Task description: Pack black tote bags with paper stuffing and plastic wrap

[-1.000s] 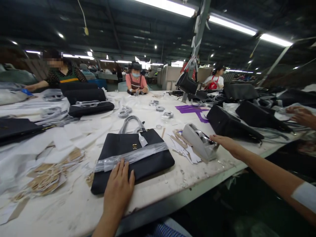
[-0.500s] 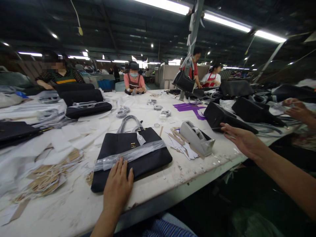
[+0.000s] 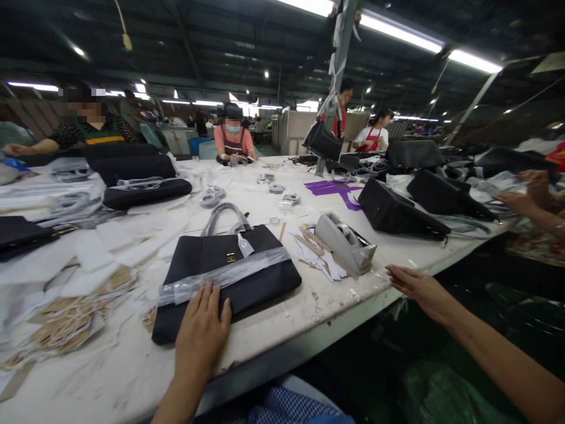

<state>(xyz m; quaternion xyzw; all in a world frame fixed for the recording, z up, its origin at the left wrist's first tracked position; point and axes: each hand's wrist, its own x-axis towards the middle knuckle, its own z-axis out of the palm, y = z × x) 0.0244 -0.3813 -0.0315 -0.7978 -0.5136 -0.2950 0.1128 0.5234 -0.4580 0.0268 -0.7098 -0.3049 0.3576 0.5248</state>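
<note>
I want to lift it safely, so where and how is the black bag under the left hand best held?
Probably the wrapped handle, approaching from the right: its loop projects beyond the far edge of the black bag, while the left hand lies across the near edge.

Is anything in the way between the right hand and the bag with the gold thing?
Yes, partly: the grey tape dispenser and paper strips lie between the right hand and the black bag, slightly farther back. Nearer you, small scraps show.

Black handbags (image 3: 260,285) and aproned workers (image 3: 233,143) mark a factory workshop.
</note>
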